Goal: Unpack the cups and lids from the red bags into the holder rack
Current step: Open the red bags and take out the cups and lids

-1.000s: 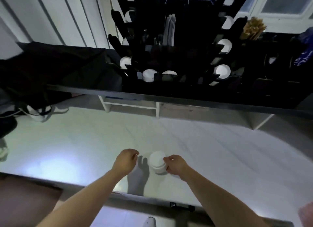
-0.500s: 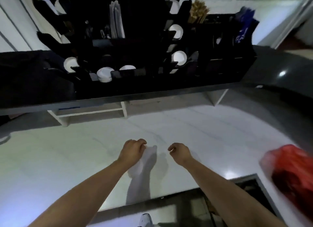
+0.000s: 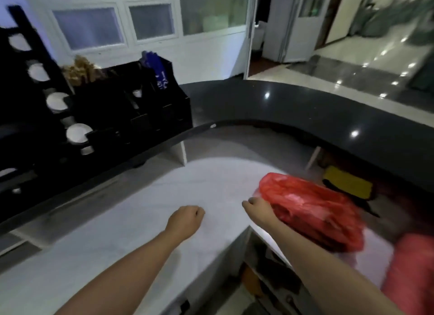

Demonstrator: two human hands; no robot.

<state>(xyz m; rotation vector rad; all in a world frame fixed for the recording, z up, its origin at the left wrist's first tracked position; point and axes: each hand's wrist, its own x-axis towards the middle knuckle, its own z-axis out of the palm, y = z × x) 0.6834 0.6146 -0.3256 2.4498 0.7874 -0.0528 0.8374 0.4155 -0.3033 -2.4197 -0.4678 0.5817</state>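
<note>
A crumpled red bag (image 3: pixel 312 211) lies on the white counter (image 3: pixel 131 225) at the right. My right hand (image 3: pixel 257 208) is at the bag's left edge and touches it; blur hides whether the fingers grip the plastic. My left hand (image 3: pixel 186 219) hovers over the counter as a curled fist with nothing seen in it. The black holder rack (image 3: pixel 98 117) stands on the dark upper ledge at the left, with white round cups or lids (image 3: pixel 78 132) showing in its slots. A second reddish bag (image 3: pixel 411 279) blurs at the lower right.
A dark curved upper counter (image 3: pixel 293 108) wraps round the back and right. A yellow object (image 3: pixel 347 183) sits beneath it behind the red bag. Open shelving (image 3: pixel 270 284) lies below the white counter's near edge. Brown stirrers (image 3: pixel 79 68) and blue packets (image 3: pixel 157 65) top the rack.
The view has swung right, bringing the red bag in. My right hand moved from the white cup stack to the bag's edge. The white item at my left hand is gone from sight.
</note>
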